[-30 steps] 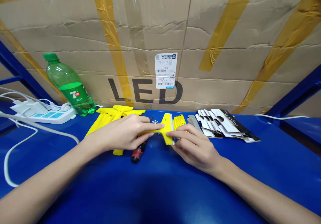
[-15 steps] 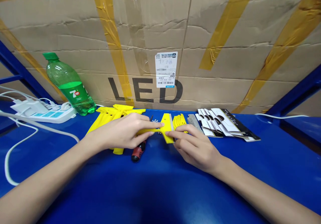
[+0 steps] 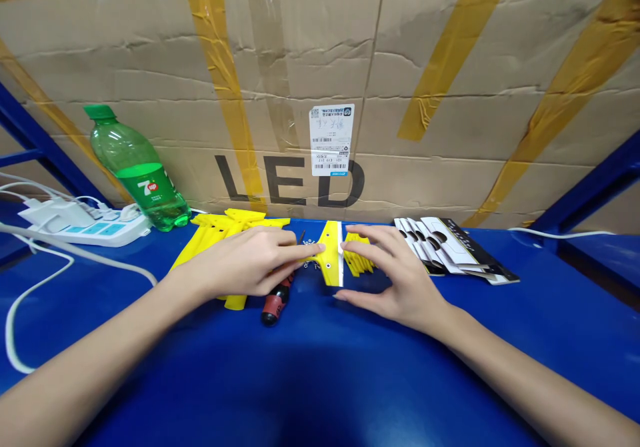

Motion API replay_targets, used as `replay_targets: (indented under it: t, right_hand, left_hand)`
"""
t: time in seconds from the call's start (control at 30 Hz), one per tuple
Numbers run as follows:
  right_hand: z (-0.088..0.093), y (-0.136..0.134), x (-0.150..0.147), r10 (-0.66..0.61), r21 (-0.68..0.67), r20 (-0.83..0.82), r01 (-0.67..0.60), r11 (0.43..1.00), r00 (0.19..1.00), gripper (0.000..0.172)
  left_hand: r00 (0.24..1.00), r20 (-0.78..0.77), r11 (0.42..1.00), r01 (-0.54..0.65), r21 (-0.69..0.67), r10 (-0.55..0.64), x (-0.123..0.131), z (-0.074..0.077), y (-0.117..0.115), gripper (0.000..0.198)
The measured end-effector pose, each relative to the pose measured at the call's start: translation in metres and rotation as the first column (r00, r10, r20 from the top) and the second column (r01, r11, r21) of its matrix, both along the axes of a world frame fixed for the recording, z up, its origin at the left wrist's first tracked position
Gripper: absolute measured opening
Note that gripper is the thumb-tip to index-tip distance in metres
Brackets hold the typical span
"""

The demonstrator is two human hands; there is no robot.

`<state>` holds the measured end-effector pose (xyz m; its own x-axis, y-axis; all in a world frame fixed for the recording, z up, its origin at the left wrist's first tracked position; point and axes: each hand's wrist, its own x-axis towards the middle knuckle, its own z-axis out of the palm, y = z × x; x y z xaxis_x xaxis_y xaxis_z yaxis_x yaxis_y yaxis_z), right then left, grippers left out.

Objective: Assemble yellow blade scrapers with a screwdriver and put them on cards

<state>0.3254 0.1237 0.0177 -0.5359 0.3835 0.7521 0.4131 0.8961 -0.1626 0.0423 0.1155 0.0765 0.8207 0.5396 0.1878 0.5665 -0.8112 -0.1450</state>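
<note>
Left hand (image 3: 245, 263) with fingers extended and together, fingertips (image 3: 313, 250) lying on the handle of a yellow plastic scraper (image 3: 330, 253); whether the thumb pinches it from below cannot be told. Right hand (image 3: 395, 277) spread open and holding nothing, fingers just beside the scraper's blade.

The scraper lies flat at centre on a blue workbench (image 3: 320, 380). Its head runs front to back, its handle points left toward the left hand, and its pale metal blade edge (image 3: 341, 253) faces right.

Nearby: yellow scraper parts (image 3: 230, 227) under and beyond the left hand, a red-and-black screwdriver (image 3: 277, 303) below its fingers, and a yellow comb-like piece (image 3: 357, 253) beyond the right fingers. Farther right lie black-and-white card packets (image 3: 450, 250). At far left, a green 7up bottle (image 3: 137, 177), partly filled with liquid, stands beside a power strip (image 3: 85, 230). A taped cardboard carton (image 3: 300, 53) stands behind.
</note>
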Motion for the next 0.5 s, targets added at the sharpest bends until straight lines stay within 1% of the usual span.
replay_targets:
  t: [0.03,0.07,0.1,0.13,0.17,0.2,0.23,0.27,0.3,0.33,0.4,0.43,0.5]
  right_hand:
    - [0.001,0.001,0.001,-0.007,-0.054,-0.009,0.006,0.999,1.000,0.064]
    - [0.002,0.001,0.001,-0.002,-0.147,-0.032,-0.003,0.989,0.999,0.066]
    - [0.004,0.001,0.000,0.007,-0.278,-0.084,-0.030,0.960,0.996,0.066]
    - [0.006,0.001,-0.001,0.005,-0.433,-0.164,-0.076,0.898,0.986,0.064]
    - [0.009,0.001,-0.004,-0.019,-0.581,-0.259,-0.140,0.802,0.966,0.063]
    - [0.011,0.000,-0.007,-0.071,-0.699,-0.348,-0.209,0.684,0.935,0.063]
    - [0.014,-0.001,-0.010,-0.135,-0.775,-0.416,-0.273,0.570,0.899,0.065]
    - [0.016,-0.002,-0.013,-0.190,-0.819,-0.451,-0.319,0.477,0.872,0.069]
    - [0.018,-0.004,-0.016,-0.231,-0.845,-0.462,-0.345,0.409,0.856,0.074]
    - [0.020,-0.005,-0.018,-0.256,-0.860,-0.462,-0.359,0.362,0.849,0.079]
    - [0.021,-0.006,-0.020,-0.287,-0.873,-0.464,-0.378,0.308,0.838,0.083]
    - [0.021,-0.006,-0.021,-0.302,-0.874,-0.469,-0.387,0.294,0.830,0.083]
    - [0.020,-0.006,-0.021,-0.330,-0.870,-0.484,-0.404,0.284,0.810,0.082]
  left_hand:
    - [1.000,-0.005,1.000,0.002,0.005,-0.002,0.000,0.000,0.000,0.042]
    - [1.000,-0.008,1.000,0.002,0.014,-0.002,-0.001,0.000,0.000,0.042]
    - [1.000,-0.013,1.000,0.000,0.028,0.000,-0.001,0.000,0.000,0.042]
    - [1.000,-0.020,0.999,0.003,0.047,-0.002,-0.001,0.000,-0.001,0.042]
    - [1.000,-0.027,0.998,0.010,0.069,-0.009,0.000,0.000,-0.001,0.043]
    - [0.999,-0.035,0.995,0.027,0.091,-0.024,0.001,0.000,-0.002,0.043]
    - [0.998,-0.044,0.992,0.054,0.111,-0.049,0.002,0.000,-0.003,0.044]
    - [0.996,-0.054,0.989,0.082,0.126,-0.075,0.003,0.000,-0.004,0.045]
    - [0.993,-0.064,0.985,0.104,0.136,-0.097,0.005,0.000,-0.004,0.046]
    - [0.992,-0.072,0.983,0.117,0.144,-0.108,0.007,0.000,-0.005,0.047]
    - [0.991,-0.095,0.982,0.113,0.153,-0.099,0.010,0.000,-0.007,0.051]
    - [0.990,-0.110,0.982,0.106,0.154,-0.089,0.012,0.000,-0.008,0.053]
    - [0.987,-0.141,0.982,0.100,0.160,-0.077,0.014,0.000,-0.010,0.058]
